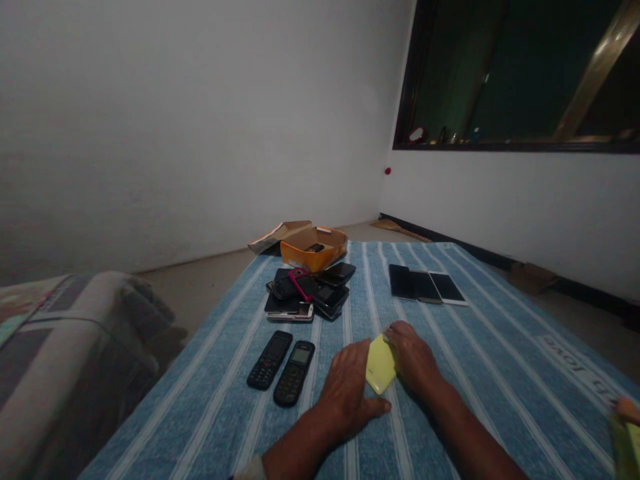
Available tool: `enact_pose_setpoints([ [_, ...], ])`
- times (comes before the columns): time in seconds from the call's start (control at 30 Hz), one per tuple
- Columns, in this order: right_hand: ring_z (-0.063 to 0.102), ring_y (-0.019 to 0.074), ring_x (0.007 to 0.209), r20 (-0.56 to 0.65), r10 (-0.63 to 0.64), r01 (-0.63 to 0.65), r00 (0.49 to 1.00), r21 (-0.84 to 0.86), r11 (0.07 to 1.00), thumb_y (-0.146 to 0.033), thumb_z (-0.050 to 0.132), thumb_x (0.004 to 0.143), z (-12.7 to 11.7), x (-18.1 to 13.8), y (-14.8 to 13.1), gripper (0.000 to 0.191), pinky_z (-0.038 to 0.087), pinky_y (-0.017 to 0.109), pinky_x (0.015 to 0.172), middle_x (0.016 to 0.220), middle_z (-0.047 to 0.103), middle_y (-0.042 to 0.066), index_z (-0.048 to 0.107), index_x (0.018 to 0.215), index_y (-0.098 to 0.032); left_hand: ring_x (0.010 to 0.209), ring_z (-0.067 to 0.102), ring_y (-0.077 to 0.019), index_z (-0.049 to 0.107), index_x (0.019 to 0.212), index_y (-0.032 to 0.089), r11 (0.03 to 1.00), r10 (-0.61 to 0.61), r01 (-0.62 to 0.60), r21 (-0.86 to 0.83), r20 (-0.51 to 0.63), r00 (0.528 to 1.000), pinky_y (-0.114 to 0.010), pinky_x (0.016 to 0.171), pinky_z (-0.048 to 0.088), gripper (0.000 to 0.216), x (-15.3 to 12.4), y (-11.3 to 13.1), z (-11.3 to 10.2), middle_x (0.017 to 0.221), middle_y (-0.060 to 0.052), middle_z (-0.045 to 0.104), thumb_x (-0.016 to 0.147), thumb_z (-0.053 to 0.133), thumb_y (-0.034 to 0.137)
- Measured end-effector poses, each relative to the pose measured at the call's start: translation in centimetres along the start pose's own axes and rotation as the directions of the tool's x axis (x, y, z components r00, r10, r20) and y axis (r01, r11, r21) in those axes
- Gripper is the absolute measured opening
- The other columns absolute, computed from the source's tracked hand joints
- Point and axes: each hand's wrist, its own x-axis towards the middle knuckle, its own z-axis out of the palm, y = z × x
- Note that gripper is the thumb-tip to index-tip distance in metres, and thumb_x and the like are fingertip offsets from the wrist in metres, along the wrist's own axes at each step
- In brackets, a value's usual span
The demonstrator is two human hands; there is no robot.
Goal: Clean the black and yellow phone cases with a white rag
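both hands meet on the blue striped cloth [500, 347]. right hand [413, 357] pinches the yellow phone [381, 363] by its far edge; left hand [350, 387] lies flat, unclenched, bracing its left side. two keypad phones [283, 365] lie paired alongside, seemingly sorted by type.

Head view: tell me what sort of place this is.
Probably a bare room in a home, not a workshop: plain white walls, a dark-framed window, and a blue-and-white striped cloth spread low, with a pile of mobile phones and an open orange cardboard box at its far end.
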Motion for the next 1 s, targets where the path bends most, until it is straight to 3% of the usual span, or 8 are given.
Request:
enact_pose_setpoints([
  [0.17,0.053,0.0223,0.105,-0.058,0.077,-0.078,0.995,-0.015,0.997,-0.005,0.043,0.088,-0.1,-0.3,0.7,0.029,0.042,0.028,0.086,0.104,0.064,0.011,0.067,0.101,-0.015,0.135,0.037,-0.0356,0.026,0.144,0.018,1.0,0.003,-0.002,0.014,-0.029,1.0,-0.059,0.111,0.026,0.091,0.0,-0.2,0.3,0.143,-0.018,0.043,0.069,0.076,0.031],
  [0.27,0.054,0.0208,0.098,0.012,-0.026,0.026,1.0,0.014,1.0,-0.007,0.044,0.09,-0.1,-0.8,-1.6,0.024,0.043,0.027,0.081,0.099,0.063,0.009,0.066,0.091,-0.017,0.133,0.039,-0.0349,0.027,0.143,0.017,1.0,0.015,-0.014,0.014,-0.054,0.998,-0.057,0.111,0.027,0.088,0.0,-0.3,0.5,0.142,-0.017,0.045,0.07,0.074,0.029],
  [0.37,0.054,0.0204,0.096,0.043,-0.135,0.134,0.99,0.029,0.991,-0.006,0.047,0.089,0.0,-0.7,-3.4,0.022,0.042,0.028,0.083,0.098,0.062,0.008,0.066,0.094,-0.017,0.132,0.04,-0.0347,0.028,0.143,0.017,1.0,0.019,-0.017,0.021,-0.073,0.997,-0.057,0.109,0.029,0.085,0.1,-0.4,0.6,0.141,-0.017,0.047,0.071,0.072,0.028],
  [0.47,0.053,0.0207,0.098,0.043,-0.113,0.113,0.993,0.007,0.994,-0.003,0.047,0.087,-0.2,-0.1,-2.6,0.025,0.041,0.028,0.085,0.099,0.062,0.008,0.067,0.092,-0.016,0.131,0.041,-0.0339,0.029,0.143,0.016,1.0,0.014,-0.012,0.026,-0.079,0.997,-0.056,0.11,0.029,0.084,0.1,-0.4,0.6,0.141,-0.017,0.046,0.071,0.072,0.027],
  [0.67,0.051,0.0223,0.108,-0.027,0.077,-0.078,0.997,-0.055,0.995,0.001,0.043,0.085,-0.2,0.2,0.8,0.033,0.04,0.028,0.091,0.105,0.063,0.01,0.067,0.102,-0.015,0.132,0.04,-0.0341,0.03,0.143,0.016,0.999,-0.01,0.013,0.047,-0.06,0.998,-0.056,0.111,0.028,0.081,0.0,-0.3,0.7,0.141,-0.017,0.046,0.073,0.07,0.026],
  [0.9,0.054,0.02,0.1,0.028,-0.108,0.108,0.994,0.024,0.994,-0.004,0.047,0.088,0.0,-0.4,-2.7,0.024,0.041,0.028,0.086,0.102,0.064,0.008,0.067,0.092,-0.017,0.13,0.042,-0.0331,0.03,0.142,0.015,0.999,0.014,-0.011,0.036,-0.108,0.994,-0.056,0.111,0.029,0.08,0.1,-0.4,0.9,0.139,-0.017,0.048,0.072,0.068,0.025],
  [1.0,0.054,0.0204,0.104,0.013,-0.064,0.064,0.998,-0.019,0.998,-0.003,0.047,0.087,0.0,0.0,-2.0,0.027,0.041,0.028,0.088,0.106,0.064,0.009,0.068,0.097,-0.017,0.13,0.042,-0.0338,0.03,0.141,0.014,0.999,0.008,-0.003,0.044,-0.111,0.994,-0.056,0.111,0.03,0.079,0.2,-0.5,1.0,0.139,-0.018,0.048,0.072,0.069,0.025],
])
